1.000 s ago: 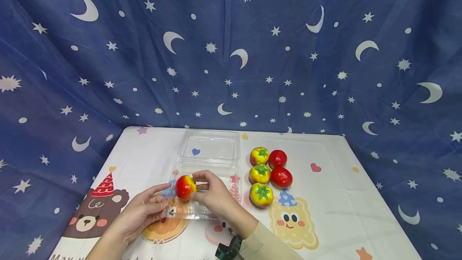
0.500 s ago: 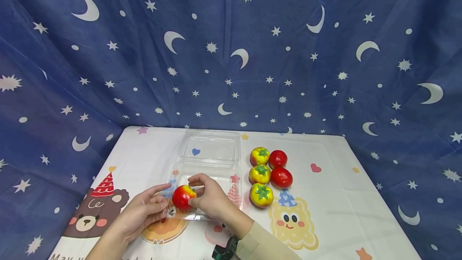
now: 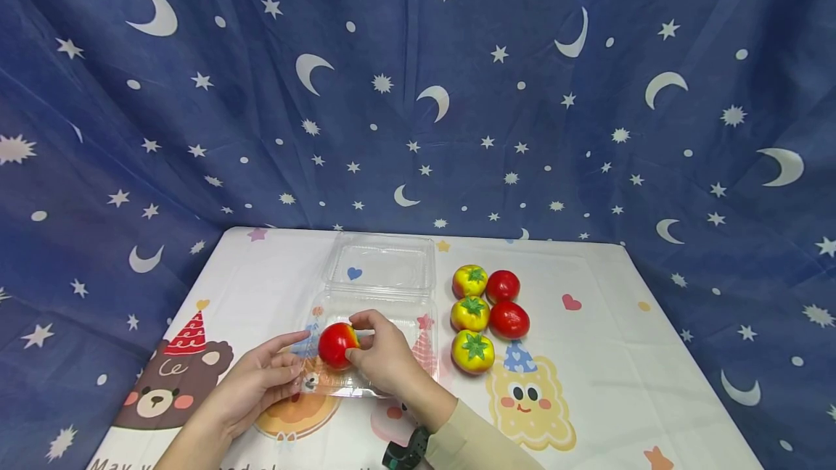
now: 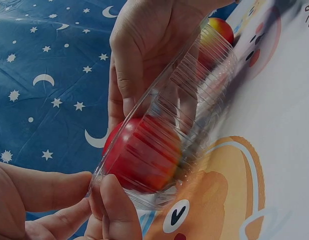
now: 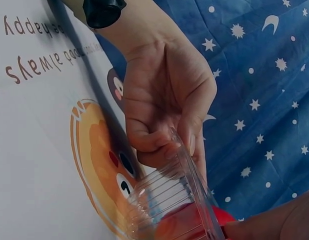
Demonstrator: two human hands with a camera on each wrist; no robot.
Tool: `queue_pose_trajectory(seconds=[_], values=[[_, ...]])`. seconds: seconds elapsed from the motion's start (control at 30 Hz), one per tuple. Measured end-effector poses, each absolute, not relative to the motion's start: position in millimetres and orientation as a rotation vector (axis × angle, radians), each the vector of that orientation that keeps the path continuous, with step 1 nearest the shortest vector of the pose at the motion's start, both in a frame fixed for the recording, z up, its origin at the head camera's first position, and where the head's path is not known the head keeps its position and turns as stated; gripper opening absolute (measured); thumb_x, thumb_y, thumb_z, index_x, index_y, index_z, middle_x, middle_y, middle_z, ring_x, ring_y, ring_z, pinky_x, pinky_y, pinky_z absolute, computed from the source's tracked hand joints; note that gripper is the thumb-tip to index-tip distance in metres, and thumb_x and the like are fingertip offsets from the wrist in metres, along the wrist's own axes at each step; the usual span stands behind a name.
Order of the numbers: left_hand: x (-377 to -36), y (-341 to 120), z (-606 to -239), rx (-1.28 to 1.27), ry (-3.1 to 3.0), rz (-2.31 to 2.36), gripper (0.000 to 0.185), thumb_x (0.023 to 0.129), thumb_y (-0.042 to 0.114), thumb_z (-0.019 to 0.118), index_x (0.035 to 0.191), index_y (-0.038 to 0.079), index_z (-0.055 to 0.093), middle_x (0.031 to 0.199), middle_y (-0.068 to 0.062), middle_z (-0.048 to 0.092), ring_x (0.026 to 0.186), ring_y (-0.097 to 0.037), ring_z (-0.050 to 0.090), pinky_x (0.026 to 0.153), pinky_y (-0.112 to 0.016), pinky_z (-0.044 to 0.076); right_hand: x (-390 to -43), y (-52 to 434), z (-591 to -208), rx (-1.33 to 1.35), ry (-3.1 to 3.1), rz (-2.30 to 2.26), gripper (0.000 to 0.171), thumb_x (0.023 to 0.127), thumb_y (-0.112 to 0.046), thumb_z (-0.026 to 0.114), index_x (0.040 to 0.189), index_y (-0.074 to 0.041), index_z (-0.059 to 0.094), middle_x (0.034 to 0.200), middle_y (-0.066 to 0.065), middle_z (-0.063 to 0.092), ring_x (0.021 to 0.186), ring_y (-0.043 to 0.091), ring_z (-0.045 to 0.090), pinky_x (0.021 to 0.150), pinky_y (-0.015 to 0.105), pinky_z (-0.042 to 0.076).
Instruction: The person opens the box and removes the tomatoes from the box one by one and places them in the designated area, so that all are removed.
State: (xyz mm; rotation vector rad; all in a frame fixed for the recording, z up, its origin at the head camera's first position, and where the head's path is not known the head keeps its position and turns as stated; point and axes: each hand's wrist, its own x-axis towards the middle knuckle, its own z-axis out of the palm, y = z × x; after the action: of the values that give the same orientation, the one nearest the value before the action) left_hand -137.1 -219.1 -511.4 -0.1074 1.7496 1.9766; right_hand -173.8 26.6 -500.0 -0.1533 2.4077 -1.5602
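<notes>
A red toy tomato [image 3: 336, 346] with a yellow patch at its stem end is in the front left part of a clear plastic clamshell box [image 3: 355, 391]. My right hand [image 3: 387, 358] holds the tomato from its right side, thumb in front and fingers behind. In the left wrist view the tomato [image 4: 142, 155] shows through the box's ribbed wall. My left hand [image 3: 257, 383] pinches the box's left rim between thumb and fingers, as the right wrist view also shows. The box's lid [image 3: 380, 261] lies folded back, away from me.
To the right of the box stand several toy tomatoes: a column of yellow ones with green leaves [image 3: 473, 352] and two red ones [image 3: 509, 320]. A white cartoon-printed cloth [image 3: 607, 383] covers the table. Behind hangs a blue star-patterned curtain [image 3: 418, 56].
The tomato has turned in my right hand, its yellow end now facing right. It dipped toward the front left of the box, then shifted slightly up and right. My left hand stays at the rim.
</notes>
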Motion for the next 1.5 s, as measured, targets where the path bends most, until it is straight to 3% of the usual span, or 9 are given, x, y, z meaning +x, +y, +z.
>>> queue_pose_trajectory(seconds=[0.3, 1.3, 1.5], values=[[-137, -219, -512, -0.094, 1.75, 1.987, 0.076, 0.104, 0.007, 0.065, 0.169, 0.003, 0.025, 0.096, 0.004, 0.067, 0.083, -0.013, 0.067, 0.084, -0.028, 0.064, -175, 25, -499, -0.153, 2.412, -1.569, 0.055, 0.086, -0.003, 0.086, 0.135, -0.017, 0.066, 0.135, 0.002, 0.07, 0.111, 0.02, 0.071, 0.092, 0.043, 0.065], [-137, -220, -512, -0.065, 1.75, 1.996, 0.076, 0.104, 0.007, 0.064, 0.169, 0.002, 0.024, 0.096, 0.003, 0.066, 0.082, -0.013, 0.067, 0.083, -0.029, 0.064, -175, 37, -493, -0.11, 2.282, -1.709, 0.053, 0.088, -0.001, 0.082, 0.137, -0.014, 0.066, 0.136, 0.005, 0.068, 0.102, 0.016, 0.069, 0.083, 0.031, 0.065], [-137, -220, -514, -0.044, 1.734, 2.01, 0.076, 0.105, 0.006, 0.064, 0.169, 0.001, 0.023, 0.096, 0.003, 0.066, 0.082, -0.013, 0.067, 0.082, -0.029, 0.064, -174, 43, -492, -0.108, 2.238, -1.731, 0.053, 0.09, -0.004, 0.082, 0.14, -0.014, 0.064, 0.138, 0.004, 0.067, 0.105, 0.016, 0.069, 0.086, 0.034, 0.066]])
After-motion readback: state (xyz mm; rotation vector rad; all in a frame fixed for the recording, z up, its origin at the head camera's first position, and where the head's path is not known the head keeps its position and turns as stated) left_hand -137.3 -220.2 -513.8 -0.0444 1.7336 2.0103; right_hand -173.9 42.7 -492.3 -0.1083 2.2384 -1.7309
